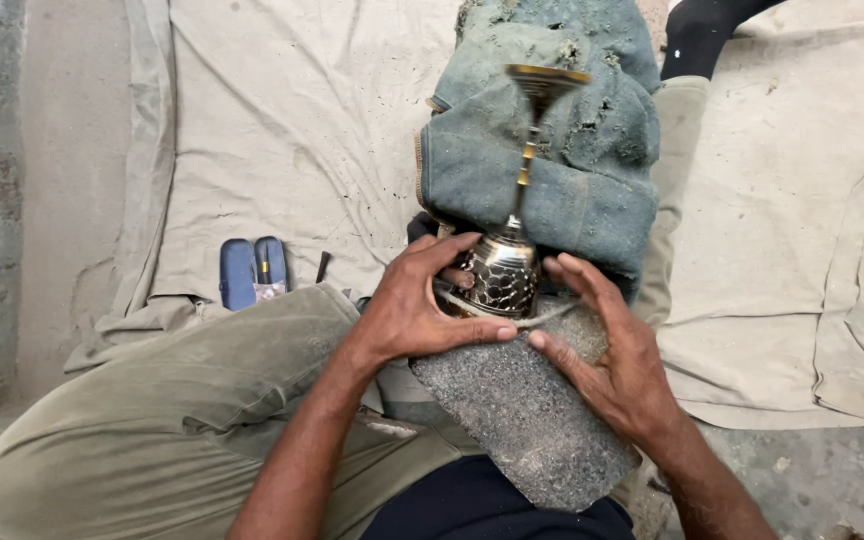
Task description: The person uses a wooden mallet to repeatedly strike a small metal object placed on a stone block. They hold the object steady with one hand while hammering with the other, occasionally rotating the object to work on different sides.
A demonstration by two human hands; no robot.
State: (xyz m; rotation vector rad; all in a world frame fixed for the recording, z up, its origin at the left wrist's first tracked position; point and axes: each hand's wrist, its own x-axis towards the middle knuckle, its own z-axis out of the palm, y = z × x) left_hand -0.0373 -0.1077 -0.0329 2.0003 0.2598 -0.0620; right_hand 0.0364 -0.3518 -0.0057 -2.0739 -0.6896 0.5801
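The metal goblet point(505, 265) lies between the two hands, its patterned cup resting on the upper end of a grey stone block point(527, 415) and its stem pointing away toward its round foot over a dusty blue cloth point(572, 180). The left hand point(417, 305) is curled around the left side of the cup, thumb reaching under it, while the right hand point(612, 355) is half open, its fingers touching the cup's right side and the stone. A blue case point(252, 272) lies well apart on the beige sheet point(292, 130).

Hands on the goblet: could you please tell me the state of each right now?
Left hand: closed around the goblet bowl.
Right hand: open, fingers touching the goblet and stone.
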